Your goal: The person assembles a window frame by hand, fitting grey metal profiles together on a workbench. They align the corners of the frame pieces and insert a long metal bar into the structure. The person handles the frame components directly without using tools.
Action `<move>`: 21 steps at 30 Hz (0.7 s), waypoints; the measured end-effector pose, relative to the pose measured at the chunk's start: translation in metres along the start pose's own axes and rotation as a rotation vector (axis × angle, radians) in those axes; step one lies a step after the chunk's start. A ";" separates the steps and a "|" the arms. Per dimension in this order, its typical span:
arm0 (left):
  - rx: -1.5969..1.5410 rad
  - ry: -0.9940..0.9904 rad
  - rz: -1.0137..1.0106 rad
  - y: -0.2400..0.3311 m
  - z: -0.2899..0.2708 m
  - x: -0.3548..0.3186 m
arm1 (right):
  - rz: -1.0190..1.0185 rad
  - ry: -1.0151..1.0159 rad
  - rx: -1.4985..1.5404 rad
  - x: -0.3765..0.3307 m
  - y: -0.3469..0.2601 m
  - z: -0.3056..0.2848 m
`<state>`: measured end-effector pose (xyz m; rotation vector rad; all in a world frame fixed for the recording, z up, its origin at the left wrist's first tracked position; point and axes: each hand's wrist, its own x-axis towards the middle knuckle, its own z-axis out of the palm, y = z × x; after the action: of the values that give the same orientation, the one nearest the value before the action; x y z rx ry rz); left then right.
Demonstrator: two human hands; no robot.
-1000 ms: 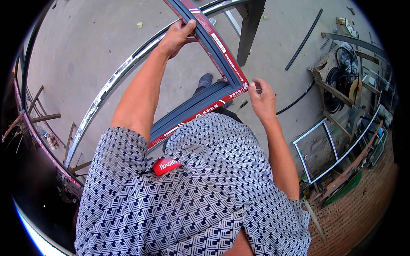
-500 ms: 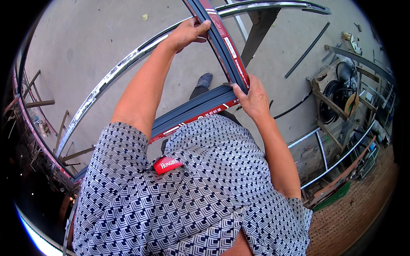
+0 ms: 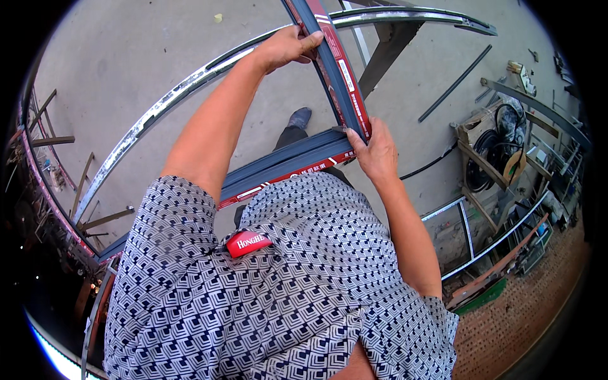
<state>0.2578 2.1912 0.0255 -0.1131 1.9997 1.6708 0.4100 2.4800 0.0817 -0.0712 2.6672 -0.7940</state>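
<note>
A dark grey metal window frame [image 3: 272, 166] with red printed film along its outer sides lies before me, its corner pointing to the right. My left hand [image 3: 288, 49] grips the side bar that runs away from me, thumb on top and fingers curled around the inner edge. At the corner, my right hand [image 3: 378, 152] holds the frame, thumb over the joint and fingers behind the outer side. The near bar runs left along my patterned shirt [image 3: 304, 266] and passes out of sight behind my left arm.
A long curved metal rail [image 3: 171, 98] passes beneath the frame. On the concrete floor lies a dark strip [image 3: 455, 83]. To the right stands a wooden crate [image 3: 484, 149] with coiled black cable [image 3: 484, 158]; metal pieces and racks crowd both sides.
The view has shifted slightly. The far part of the frame and my left hand sit a little further right in the picture; both hands keep their hold.
</note>
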 end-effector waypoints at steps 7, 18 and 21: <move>0.039 0.102 0.026 0.012 0.011 -0.008 | 0.048 -0.015 0.028 0.002 -0.002 -0.002; 0.037 0.231 -0.055 0.006 0.020 -0.002 | 0.061 -0.035 -0.126 0.005 -0.012 -0.003; -0.025 0.251 -0.052 0.007 0.029 -0.002 | 0.055 -0.046 -0.159 0.009 -0.014 -0.004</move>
<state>0.2670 2.2195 0.0301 -0.3984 2.1359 1.7203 0.4000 2.4693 0.0892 -0.0554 2.6721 -0.5559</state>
